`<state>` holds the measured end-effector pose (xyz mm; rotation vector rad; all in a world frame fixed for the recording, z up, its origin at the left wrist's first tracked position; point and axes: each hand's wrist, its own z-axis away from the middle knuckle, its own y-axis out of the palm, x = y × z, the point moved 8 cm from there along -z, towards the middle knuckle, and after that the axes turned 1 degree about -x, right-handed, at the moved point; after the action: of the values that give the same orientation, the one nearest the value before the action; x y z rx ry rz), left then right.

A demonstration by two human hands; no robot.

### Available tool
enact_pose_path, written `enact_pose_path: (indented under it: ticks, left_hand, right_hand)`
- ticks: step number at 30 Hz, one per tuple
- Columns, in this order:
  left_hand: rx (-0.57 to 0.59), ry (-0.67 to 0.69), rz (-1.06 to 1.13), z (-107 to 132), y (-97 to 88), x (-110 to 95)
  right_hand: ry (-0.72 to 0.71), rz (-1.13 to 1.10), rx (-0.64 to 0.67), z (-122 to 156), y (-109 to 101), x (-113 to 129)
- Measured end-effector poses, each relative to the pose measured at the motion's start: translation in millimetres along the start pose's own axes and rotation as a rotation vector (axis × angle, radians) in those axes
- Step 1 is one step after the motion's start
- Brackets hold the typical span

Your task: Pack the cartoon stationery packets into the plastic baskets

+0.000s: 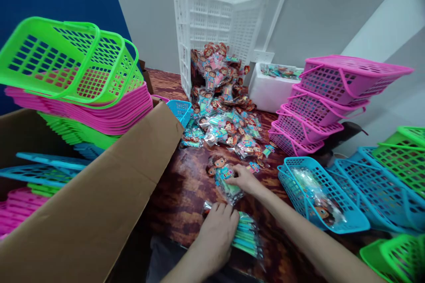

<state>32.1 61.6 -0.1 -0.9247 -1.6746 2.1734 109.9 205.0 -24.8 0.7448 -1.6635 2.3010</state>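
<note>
My right hand (245, 180) pinches a clear packet (222, 170) printed with a cartoon doll figure, which lies over the brown patterned table. Just nearer to me, my left hand (219, 227) is wrapped over a bundle of flat packets (246, 235) with green and turquoise edges, holding them together on the tabletop. Beyond both hands a loose heap of similar doll packets (229, 126) spreads out. To the right, a blue basket (357, 225) has some packets lying in it.
A white crate (182, 31) lies on its side behind the heap, with packets spilling from it. At left, a cardboard box (109, 194) holds stacked green, pink and blue baskets. Stacked pink baskets (332, 84) and a white foam box (265, 93) stand at right.
</note>
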Motion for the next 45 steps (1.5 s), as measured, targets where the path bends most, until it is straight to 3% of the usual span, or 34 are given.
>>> enact_pose_path:
  ticks: [3, 7, 11, 14, 21, 27, 33, 40, 45]
  left_hand:
    - [-0.025, 0.001, 0.011, 0.1, 2.8, 0.9]
    - [-0.074, 0.023, -0.027, 1.5, 5.8, 0.1]
    - [-0.042, 0.022, -0.042, 3.5, 6.7, -0.8]
    - [-0.011, 0.012, -0.048, 5.6, 7.3, -0.6]
    - [-0.051, 0.034, -0.056, 10.5, 10.8, 0.3]
    - [0.006, 0.022, -0.045, 11.7, 9.7, 1.0]
    - [-0.009, -0.001, -0.051, 11.1, 5.6, 0.7]
    - [-0.088, 0.004, -0.075, 14.4, 4.9, 4.0]
    - [-0.224, -0.007, -0.112, 17.3, -0.9, 12.1]
  right_hand:
    - [-0.042, 0.05, -0.058, 15.9, 8.7, 17.1]
    - [-0.111, 0.079, 0.0, 32.1, 20.5, 37.7]
    - [-0.263, 0.202, -0.093, 48.9, 5.8, 49.2]
    - [-0.297, 0.338, -0.16, 62.8, -0.5, 40.0]
    - [-0.083, 0.227, 0.015, 79.2, 13.9, -3.1]
    - [-0.093, 0.146, -0.001, 81.6, 8.7, -1.6]
    - [-0.107, 0.087, 0.012, 85.1, 10.4, -3.5]
    - [-0.147, -0.061, 0.008, 87.0, 3.5, -1.7]
    - [-0.151, -0.039, 0.02, 86.2, 3.1, -1.2]
